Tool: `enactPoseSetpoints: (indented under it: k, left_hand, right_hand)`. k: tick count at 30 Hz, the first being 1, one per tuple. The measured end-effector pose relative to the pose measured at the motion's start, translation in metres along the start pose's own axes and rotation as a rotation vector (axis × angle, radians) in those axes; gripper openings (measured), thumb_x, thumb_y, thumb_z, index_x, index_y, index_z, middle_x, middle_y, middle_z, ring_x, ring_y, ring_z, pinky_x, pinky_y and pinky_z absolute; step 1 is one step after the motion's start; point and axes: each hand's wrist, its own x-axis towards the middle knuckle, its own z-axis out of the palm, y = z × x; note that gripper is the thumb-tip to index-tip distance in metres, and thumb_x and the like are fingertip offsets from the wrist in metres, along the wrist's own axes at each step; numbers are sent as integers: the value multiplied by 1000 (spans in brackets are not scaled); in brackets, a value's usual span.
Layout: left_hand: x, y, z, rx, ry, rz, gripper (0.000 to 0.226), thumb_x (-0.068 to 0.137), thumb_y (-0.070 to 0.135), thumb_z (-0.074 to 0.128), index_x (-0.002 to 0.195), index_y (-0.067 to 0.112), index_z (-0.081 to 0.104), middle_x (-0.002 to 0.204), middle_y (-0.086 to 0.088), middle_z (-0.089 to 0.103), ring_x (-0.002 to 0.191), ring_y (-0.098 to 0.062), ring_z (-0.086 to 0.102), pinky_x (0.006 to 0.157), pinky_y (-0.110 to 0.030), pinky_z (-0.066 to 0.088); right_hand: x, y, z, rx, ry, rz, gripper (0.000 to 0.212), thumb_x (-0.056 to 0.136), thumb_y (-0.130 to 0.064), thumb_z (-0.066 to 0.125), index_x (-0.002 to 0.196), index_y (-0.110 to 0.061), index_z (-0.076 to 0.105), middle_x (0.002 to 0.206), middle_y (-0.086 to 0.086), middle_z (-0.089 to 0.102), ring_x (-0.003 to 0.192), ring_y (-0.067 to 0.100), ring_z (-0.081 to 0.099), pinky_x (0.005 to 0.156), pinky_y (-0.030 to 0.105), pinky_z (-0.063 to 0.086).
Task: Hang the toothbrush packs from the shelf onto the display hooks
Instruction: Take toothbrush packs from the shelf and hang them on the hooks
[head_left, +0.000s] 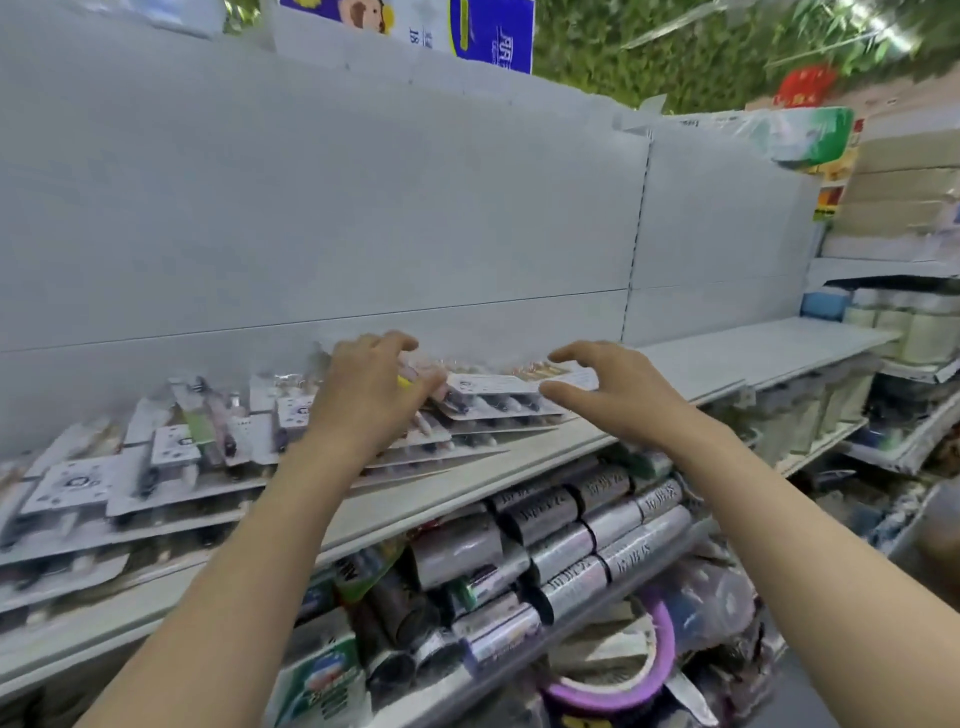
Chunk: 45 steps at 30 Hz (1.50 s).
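Pale grey back panels fill most of the view above a long white shelf that slopes down toward the left in the tilted wide-angle frame. Toothbrush packs lie flat on that shelf in loose, overlapping piles, white cards up, spreading from the far left edge to about the middle; the picture is blurred, so the print on them cannot be read. At the right end of the spread sits a small stack of packs, and both bare arms reach in over it from below. The left hand rests on the packs just left of that stack, its fingers curled down onto the cards and touching them; something yellow peeks out under the fingertips, and whether a pack is actually gripped cannot be told. The right hand hovers at the right edge of the stack with thumb and fingers spread apart, unclenched, the thumb tip just beside the topmost card and holding nothing. Right of the hands the shelf is bare. On the lower shelf, under the arms, lie rows of silvery-black rolls with printed bands, a green packet, and a purple-rimmed roll.
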Motion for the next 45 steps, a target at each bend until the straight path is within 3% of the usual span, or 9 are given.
enactPoseSetpoints:
  k: [11, 17, 24, 27, 29, 31, 36, 42, 45]
  left_hand:
    - [29, -15, 34, 117, 166, -417, 58, 88, 58, 61, 128, 16, 58, 127, -11, 62, 122, -33, 50, 97, -42, 41]
    - [28, -11, 39, 194, 251, -436, 53, 87, 59, 61, 124, 21, 62, 119, -5, 66, 119, -30, 51, 97, -43, 44]
    - [26, -8, 43, 265, 210, -484, 48, 88, 59, 60, 121, 24, 65, 118, -3, 65, 122, -27, 45, 93, -39, 41]
    - [26, -12, 42, 278, 236, -502, 53, 87, 60, 59, 122, 22, 63, 118, -5, 65, 119, -29, 51, 94, -41, 42]
    - [27, -13, 40, 288, 255, -535, 55, 88, 62, 55, 125, 22, 61, 115, -4, 68, 117, -30, 54, 92, -43, 45]
    - [28, -11, 39, 262, 245, -567, 56, 88, 63, 54, 128, 24, 58, 108, -3, 70, 113, -30, 57, 89, -43, 47]
    - [30, -4, 36, 156, 257, -546, 50, 86, 56, 64, 128, 29, 55, 92, 2, 67, 98, -24, 62, 73, -34, 41]
    - [27, 0, 31, -57, 374, -448, 34, 86, 38, 72, 120, 35, 67, 97, 9, 62, 87, -13, 61, 77, -29, 46]
    - [26, 3, 29, -103, 398, -442, 18, 87, 36, 73, 104, 31, 75, 96, 8, 71, 79, -3, 62, 64, -10, 42]
  right_hand:
    - [126, 9, 61, 271, -304, -350, 50, 92, -55, 62, 133, -26, 60, 130, -8, 63, 120, 9, 57, 93, 25, 42]
    - [159, -7, 93, 317, -376, -452, 49, 90, -57, 61, 129, -28, 63, 130, -8, 63, 117, 10, 57, 90, 25, 40]
    - [168, -19, 110, 336, -478, -419, 50, 87, -67, 58, 110, -25, 74, 118, -5, 69, 110, 16, 60, 86, 31, 44]
    - [165, -24, 107, 376, -511, -370, 60, 85, -68, 60, 101, -13, 76, 86, 2, 70, 80, 20, 63, 71, 34, 47]
    - [163, -30, 105, 403, -506, -310, 63, 85, -62, 65, 97, -2, 74, 59, 2, 49, 57, 18, 46, 57, 30, 35]
    - [162, -35, 103, 438, -480, -237, 54, 85, -51, 72, 93, 3, 73, 50, -3, 39, 48, 16, 38, 50, 27, 29]
    - [160, -43, 108, 580, -470, -83, 32, 78, -33, 82, 78, -4, 68, 57, 2, 46, 50, 17, 43, 53, 26, 34]
    - [156, -46, 110, 942, -359, -33, 17, 83, -19, 77, 73, -7, 71, 72, 5, 66, 71, 18, 62, 63, 27, 49]
    - [153, -51, 109, 1161, -348, -24, 13, 86, -10, 73, 74, -8, 70, 78, 13, 68, 75, 23, 65, 76, 35, 57]
